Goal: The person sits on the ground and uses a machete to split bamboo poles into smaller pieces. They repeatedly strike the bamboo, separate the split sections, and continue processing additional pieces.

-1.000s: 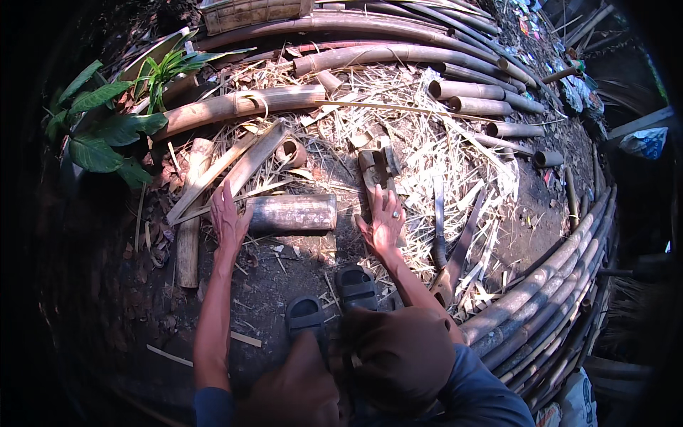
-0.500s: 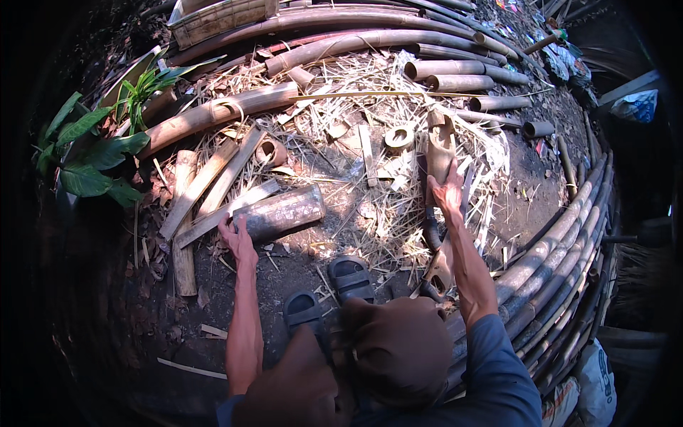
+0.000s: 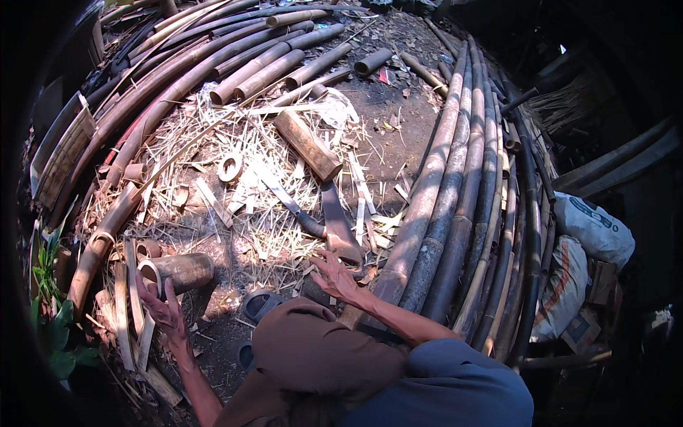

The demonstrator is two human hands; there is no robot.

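Observation:
At the lower left, my left hand (image 3: 165,309) is closed at the open end of a short, thick bamboo tube (image 3: 186,272), with its thumb and fingers at the rim. My right hand (image 3: 334,279) is open, its fingers spread just short of the wooden handle of a handsaw (image 3: 345,249). The saw's blade runs away from me, and its far end is under a brown bamboo piece (image 3: 306,146). Beside the saw lies a long-bladed knife (image 3: 283,199) with a dark curved handle.
A long stack of bamboo poles (image 3: 455,220) runs along my right, with white sacks (image 3: 594,228) beyond it. More poles (image 3: 174,92) lie at the far left. Straw-like shavings (image 3: 263,228) and a pale bamboo ring (image 3: 230,168) are on the ground. Split slats (image 3: 135,299) lie near my left hand.
The view has swung to the right. My right hand has let go of the brown bamboo piece and drawn back to the saw handle. My left hand remains at the tube, whose open end now shows.

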